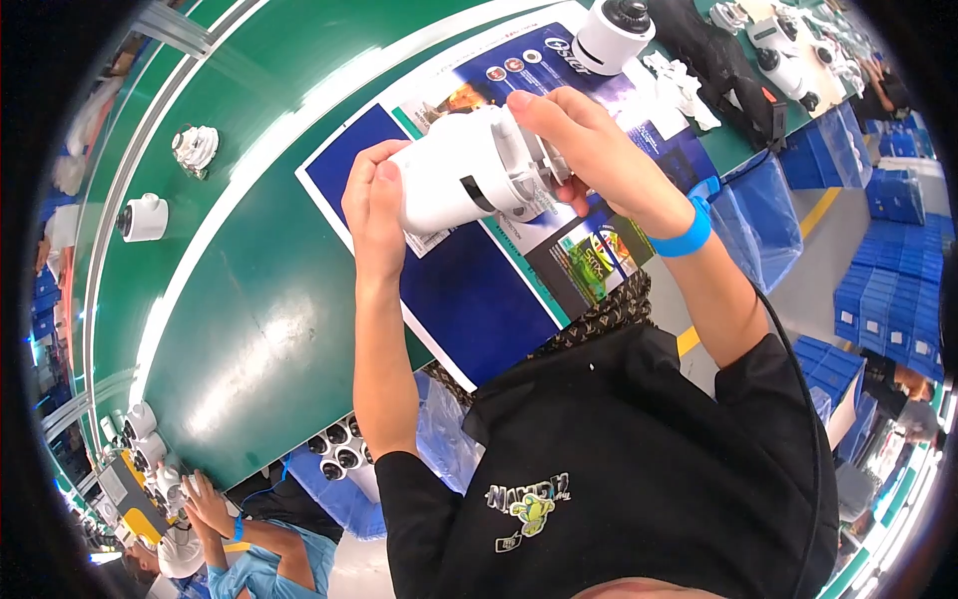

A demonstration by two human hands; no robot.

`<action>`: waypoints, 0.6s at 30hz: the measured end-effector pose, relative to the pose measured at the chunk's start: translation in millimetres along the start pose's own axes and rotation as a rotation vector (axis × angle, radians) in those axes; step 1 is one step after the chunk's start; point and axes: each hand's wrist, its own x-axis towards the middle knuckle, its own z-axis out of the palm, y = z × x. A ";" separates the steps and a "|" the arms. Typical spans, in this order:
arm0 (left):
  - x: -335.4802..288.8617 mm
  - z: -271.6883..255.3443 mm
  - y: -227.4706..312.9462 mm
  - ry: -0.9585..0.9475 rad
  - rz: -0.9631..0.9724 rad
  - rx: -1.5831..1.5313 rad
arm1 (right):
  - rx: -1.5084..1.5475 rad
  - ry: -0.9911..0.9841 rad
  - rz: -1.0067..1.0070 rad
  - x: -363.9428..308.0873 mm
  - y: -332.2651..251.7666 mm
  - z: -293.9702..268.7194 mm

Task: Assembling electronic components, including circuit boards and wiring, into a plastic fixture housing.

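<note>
Both of my hands hold one white cylindrical camera body above a flattened blue printed carton sheet on the green table. My left hand cups its rounded end from the left. My right hand grips the other end from above, its fingers wrapped over the mount part. A blue band circles my right wrist.
Another white camera stands at the sheet's far end. Two more lie on the belt at left. Several cameras fill a bin near me. A co-worker's hands work at lower left. Blue crates stack at right.
</note>
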 end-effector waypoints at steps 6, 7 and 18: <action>-3.5 1.5 -3.1 0.045 0.208 0.124 | 0.047 -0.001 -0.004 -3.2 -0.6 12.6; -4.3 2.4 -2.7 0.064 0.214 0.097 | 0.049 -0.003 -0.007 -3.4 -2.0 13.1; -5.2 6.9 -7.0 0.154 0.392 0.075 | 0.106 -0.264 0.085 -0.6 -12.6 -1.7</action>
